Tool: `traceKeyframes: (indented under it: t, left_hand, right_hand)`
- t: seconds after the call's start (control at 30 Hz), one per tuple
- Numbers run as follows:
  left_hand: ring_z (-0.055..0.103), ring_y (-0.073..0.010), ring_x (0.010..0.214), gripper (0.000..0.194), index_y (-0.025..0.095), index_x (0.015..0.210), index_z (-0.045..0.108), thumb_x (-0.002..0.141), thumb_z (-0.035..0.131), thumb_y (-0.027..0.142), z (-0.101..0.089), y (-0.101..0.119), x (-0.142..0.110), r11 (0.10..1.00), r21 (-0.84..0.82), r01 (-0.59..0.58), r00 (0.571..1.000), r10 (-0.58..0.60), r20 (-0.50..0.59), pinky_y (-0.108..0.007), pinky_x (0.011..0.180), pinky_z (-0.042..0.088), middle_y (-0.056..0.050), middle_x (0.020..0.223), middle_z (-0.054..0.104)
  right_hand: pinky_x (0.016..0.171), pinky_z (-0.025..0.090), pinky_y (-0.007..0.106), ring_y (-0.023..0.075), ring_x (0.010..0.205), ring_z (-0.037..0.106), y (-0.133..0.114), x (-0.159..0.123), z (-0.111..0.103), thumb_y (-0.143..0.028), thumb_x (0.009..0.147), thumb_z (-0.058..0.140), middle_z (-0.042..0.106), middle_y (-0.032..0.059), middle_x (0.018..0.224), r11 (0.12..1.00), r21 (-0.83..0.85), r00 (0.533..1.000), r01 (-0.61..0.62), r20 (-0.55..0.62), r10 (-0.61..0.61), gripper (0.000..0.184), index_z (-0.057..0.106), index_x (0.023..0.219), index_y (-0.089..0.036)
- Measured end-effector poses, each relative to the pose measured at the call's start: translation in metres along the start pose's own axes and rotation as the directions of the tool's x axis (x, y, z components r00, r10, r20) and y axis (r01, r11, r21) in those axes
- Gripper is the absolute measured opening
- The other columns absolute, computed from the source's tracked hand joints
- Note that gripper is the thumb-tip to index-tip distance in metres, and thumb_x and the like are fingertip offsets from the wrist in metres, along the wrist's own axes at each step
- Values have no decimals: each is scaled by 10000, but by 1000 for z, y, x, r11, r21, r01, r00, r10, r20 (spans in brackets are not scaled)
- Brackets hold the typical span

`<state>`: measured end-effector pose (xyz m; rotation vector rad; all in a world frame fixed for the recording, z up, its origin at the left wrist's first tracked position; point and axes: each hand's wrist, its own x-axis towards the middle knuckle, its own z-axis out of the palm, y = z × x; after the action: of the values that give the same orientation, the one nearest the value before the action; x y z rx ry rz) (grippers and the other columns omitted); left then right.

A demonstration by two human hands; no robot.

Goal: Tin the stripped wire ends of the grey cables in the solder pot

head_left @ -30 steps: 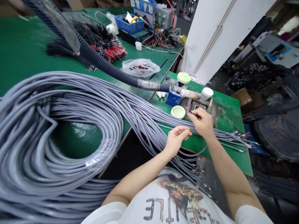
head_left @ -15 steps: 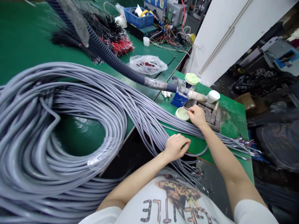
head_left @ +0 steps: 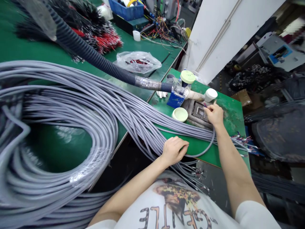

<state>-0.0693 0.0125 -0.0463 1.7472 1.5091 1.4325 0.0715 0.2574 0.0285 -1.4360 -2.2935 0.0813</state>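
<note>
My right hand (head_left: 215,115) is closed in a pinch on the end of a grey cable (head_left: 210,147), whose thin coloured wires poke out past the fingertips. Those wires are over a square solder pot (head_left: 194,115) with a shiny surface; whether their tips touch it I cannot tell. From that hand the cable loops down towards my left hand (head_left: 174,149). My left hand lies with curled fingers on the bundle of grey cables (head_left: 143,109), its fingertips partly hidden. Left of the pot sits a shallow pale-green dish (head_left: 180,114).
A ribbed dark hose (head_left: 102,60) crosses above the bench to a pale nozzle by the pot. Near it stand a blue box (head_left: 175,99), a pale-lidded jar (head_left: 187,77) and a white cup (head_left: 211,94). Behind lie a plastic bag (head_left: 138,62) and black and red wires (head_left: 105,43).
My right hand has moved right with the cable end, from the pale-green dish to the solder pot. My left hand has stayed on the bundle. The view has shifted slightly.
</note>
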Motion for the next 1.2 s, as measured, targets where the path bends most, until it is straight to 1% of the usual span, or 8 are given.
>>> traceKeyframes:
  t: [0.1,0.2,0.57,0.83,0.93,1.03,1.13,1.2]
  left_hand:
    - [608,-189,766,176,241,970,700,865,559,244,1,-1,-1,999,-53,10,1000,-11,-18,-319,723,377,-72,856,734]
    - [606,-188,766,168,246,961,705,852,578,245,2,-2,-2,995,-98,32,999,-34,-20,-322,723,374,-72,866,735]
    - [609,-158,725,137,211,947,670,858,567,192,2,-2,-2,993,74,-92,993,97,-69,-298,684,403,-51,824,728]
    - [608,-144,706,93,200,916,648,848,589,176,3,-1,-1,985,115,-127,984,140,-107,-288,667,417,-28,801,719]
    - [607,-144,702,95,199,918,650,847,591,176,3,-1,-1,983,122,-134,983,147,-108,-287,657,412,-29,800,719]
    - [606,-147,707,107,198,924,662,847,589,179,3,-2,-1,984,118,-132,984,145,-107,-287,659,412,-37,803,721]
    - [599,-150,704,120,201,925,687,847,596,190,1,0,0,992,60,-108,987,114,-117,-294,672,417,-44,798,720]
    - [594,-153,703,118,202,910,705,845,607,205,1,6,5,996,-72,-61,987,49,-150,-302,693,430,-44,781,716]
  right_hand:
    - [631,347,306,183,647,499,22,0,6,-335,747,590,577,50,670,995,-54,997,-78,12,79,217,675,651,-159]
    - [629,345,302,187,662,507,31,-2,17,-333,740,593,592,56,685,992,-70,994,-107,30,109,211,681,653,-162]
    - [658,359,300,190,697,526,40,-4,28,-346,758,586,618,65,736,987,-94,990,-128,54,134,229,706,704,-158]
    - [642,366,306,192,667,531,38,-3,29,-331,721,605,611,59,705,989,-53,990,-136,39,138,200,698,660,-165]
    - [632,363,304,184,641,518,35,-2,22,-324,703,617,601,52,668,991,-5,991,-135,8,135,192,672,612,-164]
    - [620,363,288,158,610,502,26,-9,5,-343,718,618,570,21,619,991,61,992,-121,-26,123,220,642,586,-168]
    - [591,351,267,127,576,468,8,-30,-19,-366,727,648,535,-14,594,951,293,989,-96,-80,124,238,626,596,-169]
    - [567,328,259,110,552,427,-9,-50,-36,-362,715,687,501,-34,573,846,523,983,-102,-77,166,239,609,594,-171]
